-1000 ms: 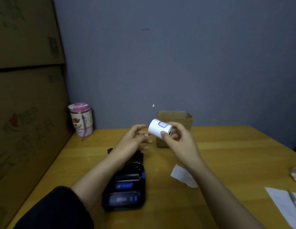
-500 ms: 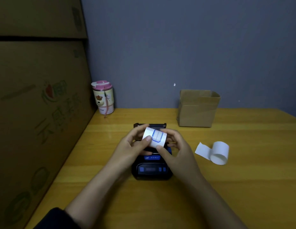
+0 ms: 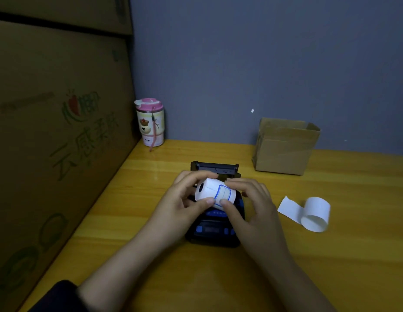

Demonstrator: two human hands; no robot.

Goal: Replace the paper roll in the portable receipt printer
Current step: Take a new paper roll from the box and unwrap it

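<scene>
A full white paper roll (image 3: 212,192) with a blue-edged sticker is held in both hands just above the black and blue receipt printer (image 3: 215,230). My left hand (image 3: 184,199) grips its left end, thumb below and fingers over the top. My right hand (image 3: 252,203) holds its right side, thumb on the sticker. The printer's lid (image 3: 215,167) stands open at the back; the paper bay is hidden by the roll and my hands. A nearly spent roll (image 3: 314,213) with a loose paper tail lies on the table to the right.
The wooden table (image 3: 151,176) meets a grey wall. An open small cardboard box (image 3: 285,146) stands at the back right. A pink-lidded cup (image 3: 149,122) stands in the back left corner. Large cardboard boxes (image 3: 49,143) wall off the left side.
Both hands brought the new roll down from in front of the small box to just above the open printer. The roll has turned so its hollow left end shows. The view has shifted.
</scene>
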